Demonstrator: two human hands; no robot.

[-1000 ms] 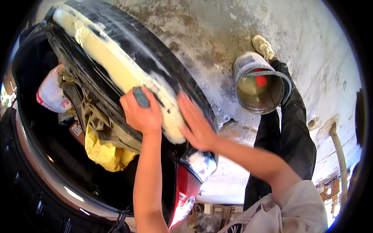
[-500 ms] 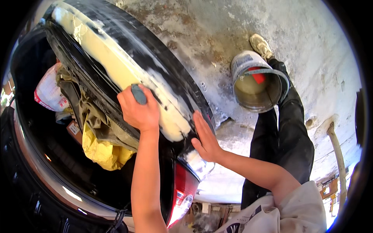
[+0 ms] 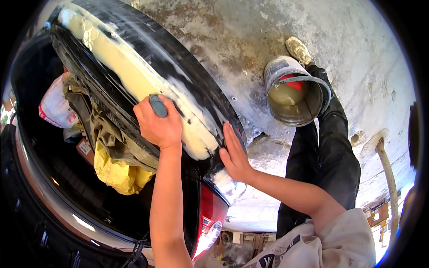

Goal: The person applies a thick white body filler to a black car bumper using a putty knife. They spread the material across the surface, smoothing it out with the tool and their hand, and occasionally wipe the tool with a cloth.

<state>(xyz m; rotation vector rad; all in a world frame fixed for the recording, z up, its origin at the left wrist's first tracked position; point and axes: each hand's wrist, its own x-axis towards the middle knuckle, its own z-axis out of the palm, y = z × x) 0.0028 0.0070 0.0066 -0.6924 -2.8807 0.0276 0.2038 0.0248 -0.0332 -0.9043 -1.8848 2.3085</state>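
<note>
Grips a grey block (image 3: 157, 106) in the curled fingers of the left hand (image 3: 160, 129), at the inner edge of the cream strip (image 3: 127, 73) on a black car panel (image 3: 193, 64). Lays the right hand (image 3: 236, 158) near the panel's outer edge, by the end with the tail light (image 3: 211, 203), fingers straight and close together, thumb spread. Has a yellow bag (image 3: 118, 172) inside the open trunk (image 3: 67, 167) and, beyond the panel's outer edge, a bucket (image 3: 276, 69) of murky liquid (image 3: 287, 97) on the floor (image 3: 243, 38).

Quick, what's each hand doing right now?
Left hand: closed, holding a grey block.
Right hand: open, fingers extended, apparently resting on the car's body.
</note>
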